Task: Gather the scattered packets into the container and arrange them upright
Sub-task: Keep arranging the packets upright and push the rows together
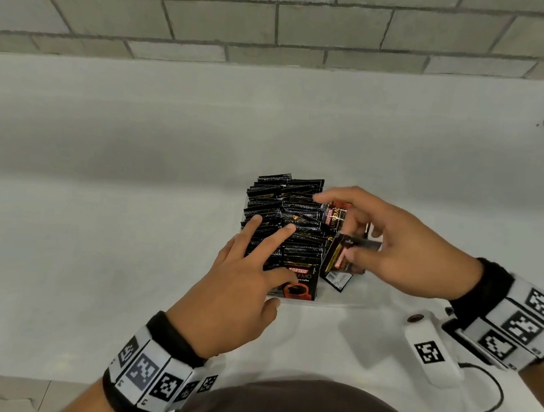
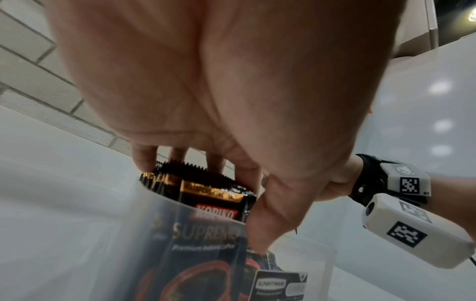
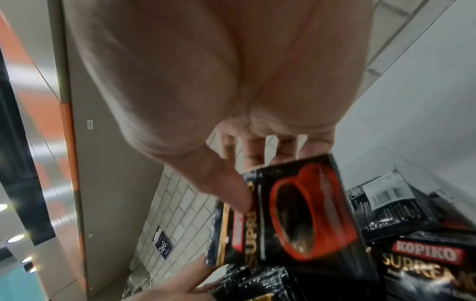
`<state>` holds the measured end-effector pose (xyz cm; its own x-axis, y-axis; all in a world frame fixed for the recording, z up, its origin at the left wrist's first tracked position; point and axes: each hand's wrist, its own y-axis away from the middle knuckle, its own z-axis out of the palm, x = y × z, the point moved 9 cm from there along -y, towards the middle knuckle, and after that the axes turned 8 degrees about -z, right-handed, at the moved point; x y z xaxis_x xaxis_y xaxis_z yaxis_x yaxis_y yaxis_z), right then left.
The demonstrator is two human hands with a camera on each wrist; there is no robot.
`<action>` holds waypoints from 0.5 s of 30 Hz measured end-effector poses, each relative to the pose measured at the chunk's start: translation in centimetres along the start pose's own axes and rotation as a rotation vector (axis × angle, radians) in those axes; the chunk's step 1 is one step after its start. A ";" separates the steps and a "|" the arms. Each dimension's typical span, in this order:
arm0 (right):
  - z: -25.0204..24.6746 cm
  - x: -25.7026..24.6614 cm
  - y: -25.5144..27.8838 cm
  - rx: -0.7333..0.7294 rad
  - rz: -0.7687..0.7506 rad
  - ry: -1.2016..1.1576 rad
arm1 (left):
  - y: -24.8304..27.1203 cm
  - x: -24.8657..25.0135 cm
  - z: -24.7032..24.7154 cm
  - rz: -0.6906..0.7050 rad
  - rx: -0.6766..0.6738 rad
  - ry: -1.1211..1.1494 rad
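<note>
Kopiko Supremo packets [image 1: 282, 227] are stood upright in a clear container [image 2: 304, 256].

One packet [image 3: 296, 215] is pinched by the right hand [image 1: 403, 250]; the rows are pressed by the left hand's [image 1: 238, 289] straight fingers. The container label is partly legible.

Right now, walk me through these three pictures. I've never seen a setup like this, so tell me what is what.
No machine here: a person works with two bare hands, wearing bands with black-and-white markers and a small camera on each wrist. The big picture comes from a camera on the head, looking down at a white table. The other two look along each hand from the wrists.

On the table stands a clear plastic container packed with black Kopiko Supremo coffee packets, most standing upright in rows. The left hand rests its straight fingers on top of the rows. The right hand pinches one packet, with a red cup printed on it, over the container's right side, where a few packets lie tilted rather than upright.
</note>
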<state>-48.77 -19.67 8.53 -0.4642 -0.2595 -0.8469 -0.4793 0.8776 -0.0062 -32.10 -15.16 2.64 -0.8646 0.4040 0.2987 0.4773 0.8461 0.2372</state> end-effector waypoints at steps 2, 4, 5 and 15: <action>0.6 0.2 0.1 -0.046 0.021 0.109 | 0.0 0.0 0.0 -0.003 -0.004 0.001; 0.6 0.7 0.1 -0.008 0.056 0.156 | 0.0 0.1 0.0 -0.002 -0.008 0.003; 0.7 0.9 0.1 0.015 0.062 0.150 | 0.0 0.1 0.0 0.000 -0.009 0.005; 5.0 2.8 0.7 -0.039 0.088 0.201 | 0.4 0.1 -0.7 -0.026 0.017 0.080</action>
<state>-46.64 -17.79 3.49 -0.6429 -0.2609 -0.7201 -0.4569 0.8853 0.0872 -31.91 -15.02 3.40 -0.8610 0.3533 0.3659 0.4517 0.8618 0.2307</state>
